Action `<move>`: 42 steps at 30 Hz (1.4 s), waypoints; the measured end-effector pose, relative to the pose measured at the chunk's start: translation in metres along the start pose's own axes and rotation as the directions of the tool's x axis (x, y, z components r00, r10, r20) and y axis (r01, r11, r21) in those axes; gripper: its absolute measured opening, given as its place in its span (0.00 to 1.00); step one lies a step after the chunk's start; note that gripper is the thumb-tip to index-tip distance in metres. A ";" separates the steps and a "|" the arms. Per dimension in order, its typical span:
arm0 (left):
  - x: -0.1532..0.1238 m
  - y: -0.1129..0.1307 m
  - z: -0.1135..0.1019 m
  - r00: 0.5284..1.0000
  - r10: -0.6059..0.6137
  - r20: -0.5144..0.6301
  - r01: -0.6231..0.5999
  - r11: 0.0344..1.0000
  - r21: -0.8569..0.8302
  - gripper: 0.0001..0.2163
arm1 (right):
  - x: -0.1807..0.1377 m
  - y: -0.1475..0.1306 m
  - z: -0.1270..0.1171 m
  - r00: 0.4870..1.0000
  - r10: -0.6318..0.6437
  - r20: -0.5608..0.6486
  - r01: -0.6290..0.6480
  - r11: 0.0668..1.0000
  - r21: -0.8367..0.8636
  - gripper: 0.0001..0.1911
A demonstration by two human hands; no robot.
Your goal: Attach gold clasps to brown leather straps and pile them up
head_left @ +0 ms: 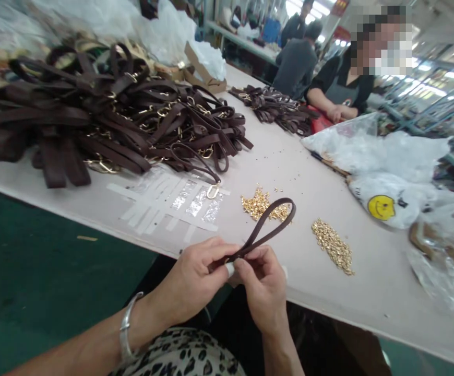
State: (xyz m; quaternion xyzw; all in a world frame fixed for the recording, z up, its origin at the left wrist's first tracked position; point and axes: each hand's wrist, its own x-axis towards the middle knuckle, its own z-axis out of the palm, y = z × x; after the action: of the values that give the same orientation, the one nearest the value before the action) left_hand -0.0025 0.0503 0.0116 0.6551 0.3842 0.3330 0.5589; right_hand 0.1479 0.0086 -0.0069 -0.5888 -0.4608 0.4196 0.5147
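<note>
Both my hands meet at the table's near edge around a dark brown leather strap point(277, 225), whose looped end stands up and away from me. My left hand point(198, 277) is closed on the strap's lower part, thumb and fingers pinching it. Close beside it, my right hand point(261, 284) pinches the strap at the base of the loop. The fingers cover whatever else lies at that joint. Just beyond the loop is a pile of small shiny gold metal pieces point(256, 203). A second pile of small gold pieces point(332, 246) lies farther right.
A large heap of brown straps with gold clasps point(125, 115) covers the table's left side. Clear tape strips point(164, 201) are stuck near the front edge. Plastic bags point(391, 151) lie at right. Across the table sits a person point(340, 83) near another strap pile point(277, 107).
</note>
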 end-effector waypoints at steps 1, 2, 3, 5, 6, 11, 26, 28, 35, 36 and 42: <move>0.001 -0.001 0.002 0.998 -0.059 0.021 0.061 0.994 -0.091 0.15 | 0.002 0.000 -0.007 1.000 -0.010 0.018 0.011 0.999 -0.045 0.08; 0.003 -0.002 0.004 0.992 -0.119 0.049 0.126 0.975 -0.181 0.13 | 0.004 0.001 -0.016 0.999 -0.035 0.023 0.037 0.993 -0.114 0.08; 0.003 -0.004 0.005 0.982 -0.175 0.078 0.189 0.948 -0.255 0.11 | 0.008 0.003 -0.029 0.997 -0.075 0.008 0.075 0.975 -0.209 0.08; 0.004 -0.008 0.004 0.957 -0.264 0.117 0.288 0.895 -0.339 0.10 | 0.017 0.010 -0.064 0.978 -0.189 -0.086 0.121 0.857 -0.501 0.10; 0.003 -0.010 0.002 0.946 -0.299 0.121 0.323 0.875 -0.360 0.10 | 0.022 0.014 -0.084 0.958 -0.250 -0.145 0.101 0.760 -0.641 0.12; -0.002 -0.018 -0.009 0.901 -0.396 0.176 0.423 0.719 -0.551 0.15 | 0.043 0.033 -0.172 0.893 -0.367 -0.259 -0.096 0.408 -0.908 0.16; -0.008 -0.014 -0.006 0.921 -0.365 0.135 0.362 0.678 -0.640 0.20 | 0.064 0.038 -0.199 0.953 -0.303 0.015 -0.019 -0.108 -0.994 0.13; -0.008 -0.015 -0.004 0.943 -0.324 0.080 0.316 0.787 -0.530 0.18 | 0.065 0.038 -0.198 0.953 -0.296 -0.066 -0.084 -0.047 -0.995 0.13; 0.002 -0.020 0.008 0.929 -0.369 -0.014 0.294 0.763 -0.575 0.21 | 0.024 0.015 -0.113 0.923 -0.150 -0.353 0.007 0.927 -0.374 0.18; 0.004 -0.021 0.009 0.925 -0.379 0.001 0.309 0.752 -0.582 0.20 | 0.016 0.011 -0.095 0.933 -0.132 -0.336 0.037 0.960 -0.277 0.17; 0.001 -0.019 0.011 0.952 -0.305 0.017 0.264 0.794 -0.548 0.09 | -0.001 0.016 -0.024 0.954 -0.261 -0.146 0.215 0.937 -0.275 0.10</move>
State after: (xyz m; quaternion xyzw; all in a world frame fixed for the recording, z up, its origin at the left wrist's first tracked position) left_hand 0.0054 0.0478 -0.0093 0.3914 0.3878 0.3639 0.7510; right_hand 0.1724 0.0014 -0.0199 -0.6253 -0.5307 0.2362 0.5212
